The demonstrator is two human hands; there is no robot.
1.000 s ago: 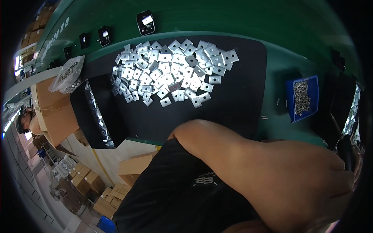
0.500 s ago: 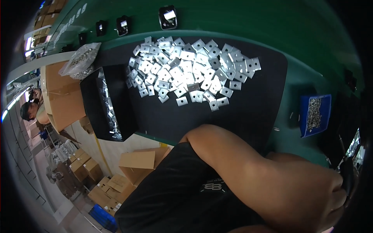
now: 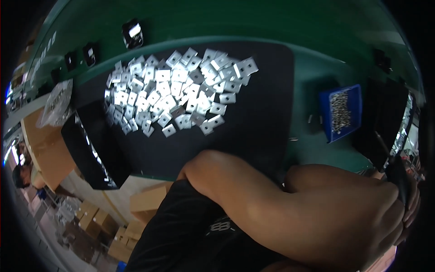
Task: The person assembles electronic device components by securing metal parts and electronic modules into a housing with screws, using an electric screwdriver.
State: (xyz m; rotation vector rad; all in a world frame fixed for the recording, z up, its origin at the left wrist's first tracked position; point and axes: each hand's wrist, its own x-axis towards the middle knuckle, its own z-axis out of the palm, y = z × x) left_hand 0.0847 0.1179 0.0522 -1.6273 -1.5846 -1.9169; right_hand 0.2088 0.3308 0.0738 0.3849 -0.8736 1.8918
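Observation:
My left forearm crosses the lower picture from the elbow (image 3: 204,170) to my left hand (image 3: 392,220) at the right rim. That hand is closed around a dark tool handle (image 3: 399,179). A second forearm (image 3: 326,177), my right, lies behind it, and its hand is hidden by the left one. A heap of several small square metal plates (image 3: 176,93), each with a hole, lies on a black mat (image 3: 258,122), well away from both hands. A blue tray (image 3: 342,111) of small screws sits to the right of the mat, nearer the hands.
The mat lies on a green bench (image 3: 308,68) with small dark fittings (image 3: 132,34) along its far side. A clear bag of parts (image 3: 56,104) and a black box (image 3: 93,149) are at the left. Cardboard cartons (image 3: 97,222) stand on the floor below.
The view has swung a little, so the plates and blue tray shift in the picture. My arms stay folded toward the right rim, with the hand still closed.

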